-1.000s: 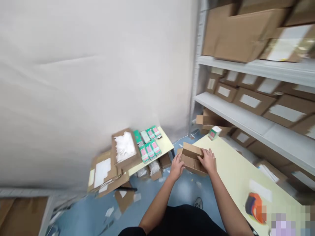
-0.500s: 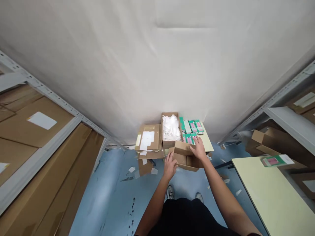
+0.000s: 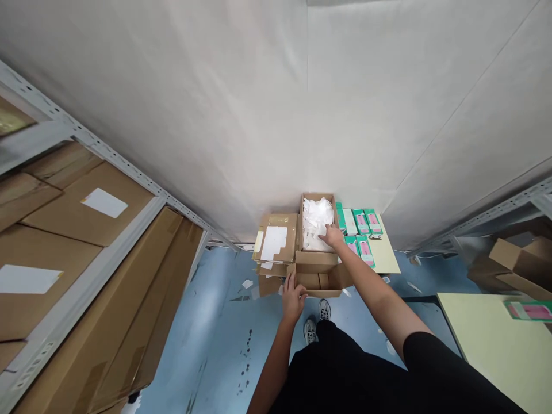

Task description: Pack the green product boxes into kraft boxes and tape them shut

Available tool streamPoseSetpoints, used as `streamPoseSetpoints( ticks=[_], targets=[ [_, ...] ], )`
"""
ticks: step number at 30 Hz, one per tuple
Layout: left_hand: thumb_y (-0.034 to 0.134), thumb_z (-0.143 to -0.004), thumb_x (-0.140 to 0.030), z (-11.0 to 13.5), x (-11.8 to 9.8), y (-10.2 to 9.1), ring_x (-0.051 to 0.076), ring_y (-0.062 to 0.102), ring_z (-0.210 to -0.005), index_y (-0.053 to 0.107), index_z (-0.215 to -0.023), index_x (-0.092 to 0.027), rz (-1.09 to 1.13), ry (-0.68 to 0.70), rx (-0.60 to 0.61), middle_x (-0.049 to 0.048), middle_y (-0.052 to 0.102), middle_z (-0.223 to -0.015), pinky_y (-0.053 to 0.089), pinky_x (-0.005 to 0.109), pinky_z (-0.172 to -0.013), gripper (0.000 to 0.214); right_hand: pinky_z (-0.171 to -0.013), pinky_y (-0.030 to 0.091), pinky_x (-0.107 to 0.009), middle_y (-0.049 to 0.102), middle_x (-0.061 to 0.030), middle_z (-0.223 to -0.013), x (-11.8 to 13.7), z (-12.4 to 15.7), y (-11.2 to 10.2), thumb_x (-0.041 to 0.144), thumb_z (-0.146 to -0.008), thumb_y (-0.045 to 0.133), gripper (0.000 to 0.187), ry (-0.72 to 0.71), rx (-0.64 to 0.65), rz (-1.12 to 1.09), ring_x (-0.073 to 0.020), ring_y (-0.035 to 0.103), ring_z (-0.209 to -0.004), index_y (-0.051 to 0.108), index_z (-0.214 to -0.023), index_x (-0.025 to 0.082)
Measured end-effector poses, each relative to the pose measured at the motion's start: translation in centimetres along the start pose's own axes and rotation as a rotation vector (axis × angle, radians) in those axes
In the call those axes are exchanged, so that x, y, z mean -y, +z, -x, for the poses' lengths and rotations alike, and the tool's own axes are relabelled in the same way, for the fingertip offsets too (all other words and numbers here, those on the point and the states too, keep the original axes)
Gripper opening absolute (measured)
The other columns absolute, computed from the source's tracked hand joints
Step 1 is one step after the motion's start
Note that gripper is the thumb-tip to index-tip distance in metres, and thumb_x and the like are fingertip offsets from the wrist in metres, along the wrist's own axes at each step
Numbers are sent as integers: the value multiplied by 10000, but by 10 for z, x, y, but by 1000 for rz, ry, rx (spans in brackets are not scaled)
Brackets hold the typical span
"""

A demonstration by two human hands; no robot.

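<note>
An open cardboard box (image 3: 317, 293) stands at the near edge of the small table, with bare cardboard showing inside. My left hand (image 3: 294, 298) is at its left side, fingers bent over the flap and edge. Behind it is a second cardboard box (image 3: 304, 247) filled with crumpled white, thin pieces (image 3: 317, 215). My right hand (image 3: 333, 237) reaches over the near box into this one, its bent fingers closed on the white pieces; the exact kind is unclear. To the right lie several green packages with pink windows (image 3: 365, 250).
Flattened cardboard (image 3: 282, 227) with white labels is stacked on the left. Loaded shelving (image 3: 142, 221) rises at far left. A pale table (image 3: 483, 339) on the right bears another green package (image 3: 532, 311). Open boxes (image 3: 524, 259) sit behind it. Scraps lie on the blue floor (image 3: 207, 345).
My right hand has left the near box's right side and moved up and left to the white pieces. The left hand stays at the box. The view has shifted.
</note>
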State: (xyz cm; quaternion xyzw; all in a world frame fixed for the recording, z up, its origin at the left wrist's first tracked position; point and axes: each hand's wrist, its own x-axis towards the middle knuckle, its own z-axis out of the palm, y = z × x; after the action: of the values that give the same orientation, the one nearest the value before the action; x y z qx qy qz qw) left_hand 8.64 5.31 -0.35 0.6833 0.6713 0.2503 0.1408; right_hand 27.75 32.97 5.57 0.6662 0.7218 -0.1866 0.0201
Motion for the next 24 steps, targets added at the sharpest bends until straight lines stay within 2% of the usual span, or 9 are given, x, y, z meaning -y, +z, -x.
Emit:
streamPoseSetpoints(
  ticks=[3,6,9,13,18,24],
  targets=[
    [754,-799,-108,-4,6,6,361,377,-1536,714,-863,-240,-6,15,-25,84,396,-1676,449,599,-1148,151,-949,523,-359,571,-246,-1433,2,-32,12,624,-862,754,769,51,80,37,-314,663,-1211,547,-1423,140],
    [776,-794,-118,-11,11,9,360,399,-1524,719,-853,-239,-5,19,-35,95,421,-1659,459,585,-1150,147,-942,518,-354,590,-247,-1415,-1,-54,27,496,-914,742,659,38,113,40,-307,670,-1218,541,-1427,135],
    [792,-787,-122,-20,11,8,359,407,-1520,726,-854,-238,9,18,-13,102,433,-1650,458,585,-1155,148,-939,505,-332,693,-220,-1276,-4,-64,36,246,-973,639,392,7,106,18,-285,693,-1189,611,-1346,129],
    [782,-803,-134,-31,8,6,343,391,-1531,732,-856,-234,53,27,14,97,419,-1660,435,596,-1174,123,-911,498,-313,744,-207,-1182,-8,-63,35,101,-960,537,364,9,78,7,-265,723,-1119,651,-1302,146],
    [759,-809,-123,-37,6,7,328,389,-1528,733,-840,-224,150,21,14,90,406,-1668,415,573,-1197,109,-838,483,-292,776,-167,-1113,-13,-50,19,155,-967,530,332,22,-126,-92,-265,728,-1024,692,-1257,173],
    [765,-812,-123,-41,17,-9,336,350,-1545,735,-855,-226,186,96,94,75,389,-1679,404,565,-1200,116,-773,477,-276,784,-91,-956,-3,-20,-3,264,-914,592,190,-7,-364,-341,-240,698,-877,741,-1010,196]
  ],
)
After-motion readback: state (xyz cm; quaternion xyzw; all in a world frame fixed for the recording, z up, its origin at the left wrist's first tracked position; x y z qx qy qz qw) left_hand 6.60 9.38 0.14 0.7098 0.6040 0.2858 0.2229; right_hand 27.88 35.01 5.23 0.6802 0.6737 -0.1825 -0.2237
